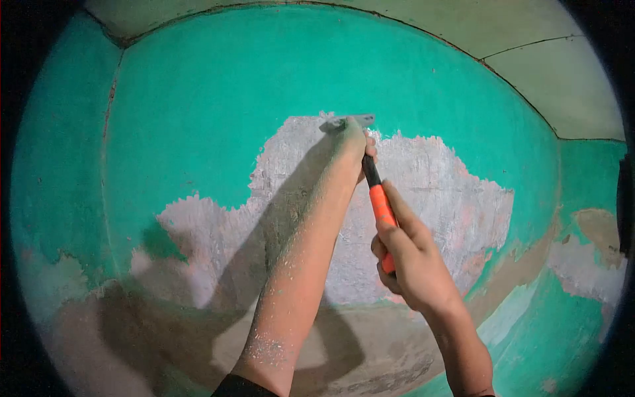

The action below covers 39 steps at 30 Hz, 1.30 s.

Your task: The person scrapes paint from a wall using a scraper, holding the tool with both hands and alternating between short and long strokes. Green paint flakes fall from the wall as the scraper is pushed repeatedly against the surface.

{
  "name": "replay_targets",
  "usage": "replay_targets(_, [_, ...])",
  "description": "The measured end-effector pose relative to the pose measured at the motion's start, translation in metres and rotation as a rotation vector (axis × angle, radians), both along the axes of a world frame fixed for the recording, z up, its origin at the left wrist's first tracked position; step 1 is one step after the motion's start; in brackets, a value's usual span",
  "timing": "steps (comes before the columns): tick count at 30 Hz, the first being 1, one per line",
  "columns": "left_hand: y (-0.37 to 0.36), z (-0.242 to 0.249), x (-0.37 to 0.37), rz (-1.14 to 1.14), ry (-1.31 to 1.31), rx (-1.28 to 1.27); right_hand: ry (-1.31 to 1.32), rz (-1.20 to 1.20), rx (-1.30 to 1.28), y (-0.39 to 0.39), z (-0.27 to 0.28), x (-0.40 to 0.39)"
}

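My right hand (410, 255) is wrapped round the orange handle (381, 208) of a scraper. Farther up, my left hand (357, 139) is closed round the tool's black neck, close behind the wide metal blade (364, 120). The blade lies against the wall at the upper edge of a bare grey patch (423, 192), where green paint (264, 73) begins. Pale flakes cling to my left forearm.
A pale ceiling (423, 23) meets the wall along a dark, cracked line. A brown band (390, 337) runs below the bare patch. More peeled plaster (589, 268) shows at the right, and a vertical crack at the left.
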<state>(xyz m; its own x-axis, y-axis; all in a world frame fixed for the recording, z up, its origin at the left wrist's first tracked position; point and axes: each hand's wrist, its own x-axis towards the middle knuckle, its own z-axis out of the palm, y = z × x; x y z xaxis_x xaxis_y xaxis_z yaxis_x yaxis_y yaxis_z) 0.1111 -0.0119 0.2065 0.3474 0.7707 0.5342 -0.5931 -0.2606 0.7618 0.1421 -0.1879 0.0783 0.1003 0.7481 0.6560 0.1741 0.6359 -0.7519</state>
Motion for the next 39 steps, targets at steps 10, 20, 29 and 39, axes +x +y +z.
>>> replay_targets(10, [0.002,0.005,-0.002,-0.04,0.012,-0.006,0.018,0.017,-0.015,-0.003,0.004,-0.004])
replay_targets(20, [0.003,-0.007,-0.007,-0.017,0.008,-0.001,0.039,0.03,-0.083,-0.021,0.009,-0.007])
replay_targets(29, [0.005,-0.005,-0.024,0.016,-0.018,0.026,-0.12,-0.002,0.025,0.014,-0.004,-0.005])
replay_targets(39, [-0.002,-0.001,-0.038,0.039,-0.003,0.004,-0.133,0.007,0.115,0.022,-0.007,-0.019])
